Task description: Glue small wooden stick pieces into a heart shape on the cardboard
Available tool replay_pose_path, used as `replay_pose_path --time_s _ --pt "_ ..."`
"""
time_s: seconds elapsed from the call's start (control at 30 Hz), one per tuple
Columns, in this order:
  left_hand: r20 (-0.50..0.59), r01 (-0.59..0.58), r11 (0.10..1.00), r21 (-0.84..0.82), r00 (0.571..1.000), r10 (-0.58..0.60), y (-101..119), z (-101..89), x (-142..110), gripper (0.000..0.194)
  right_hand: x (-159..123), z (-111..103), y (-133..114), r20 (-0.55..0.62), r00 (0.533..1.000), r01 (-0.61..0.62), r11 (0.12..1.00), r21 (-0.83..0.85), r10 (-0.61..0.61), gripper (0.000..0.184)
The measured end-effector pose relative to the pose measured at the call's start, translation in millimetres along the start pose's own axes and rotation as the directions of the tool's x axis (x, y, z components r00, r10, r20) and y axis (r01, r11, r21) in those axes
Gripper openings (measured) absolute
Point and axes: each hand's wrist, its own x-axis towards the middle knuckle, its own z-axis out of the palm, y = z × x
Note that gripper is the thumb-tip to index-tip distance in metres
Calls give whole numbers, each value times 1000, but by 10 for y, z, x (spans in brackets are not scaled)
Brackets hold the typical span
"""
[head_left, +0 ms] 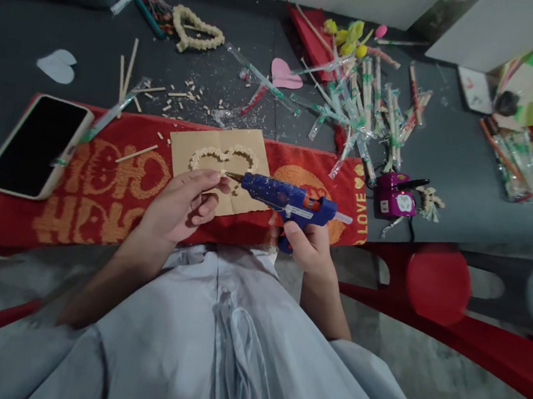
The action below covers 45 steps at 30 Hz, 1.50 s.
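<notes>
My right hand [307, 243] is wrapped round the handle of a blue hot glue gun [274, 192], with a clear glue stick jutting from its back. The nozzle points left, at the fingertips of my left hand [183, 199]. Thumb and forefinger there pinch a small pale piece of stick [223, 173], partly hidden. Beneath lies a square of brown cardboard [184, 137], which bears a heart outline [248, 152] built of short pale stick pieces. My left hand and the gun cover the heart's lower part.
A red towel [105, 128] lies under the cardboard, with a phone [37, 145] on its left end. Cut stick bits [189, 94], wrapped chopsticks [367, 95], a second stick heart [201, 39] and a purple device [396, 196] with a cord are on the dark table.
</notes>
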Motion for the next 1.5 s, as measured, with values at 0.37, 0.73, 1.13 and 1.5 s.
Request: replay_pose_path --time_s 0.37,0.73,1.13,1.5 --pt "-13 7 1000 -18 1000 -7 16 -14 0 12 8 31 -29 -8 999 -31 997 -67 31 43" --pt "15 -5 1000 -28 1000 5 -2 -49 -4 10 6 2 -4 22 999 -41 995 -92 43 50" --pt "20 -28 1000 -10 999 29 6 -56 -20 11 20 4 -35 30 999 -24 998 -65 26 44" --pt "35 -4 999 -40 999 6 25 -73 -1 11 0 -13 -44 12 1000 -19 999 -46 20 48"
